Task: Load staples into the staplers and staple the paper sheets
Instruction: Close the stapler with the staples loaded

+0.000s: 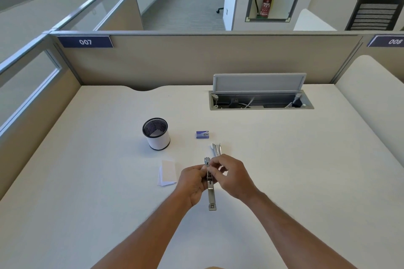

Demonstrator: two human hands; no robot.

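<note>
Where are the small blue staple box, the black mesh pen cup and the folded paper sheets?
small blue staple box (202, 134), head view, top face.
black mesh pen cup (159, 140), head view, white side.
folded paper sheets (168, 171), head view, top sheet.

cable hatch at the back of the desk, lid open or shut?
Open. The grey cable hatch lid stands up on its far edge, and the recess below it shows cables and a plug.
</note>
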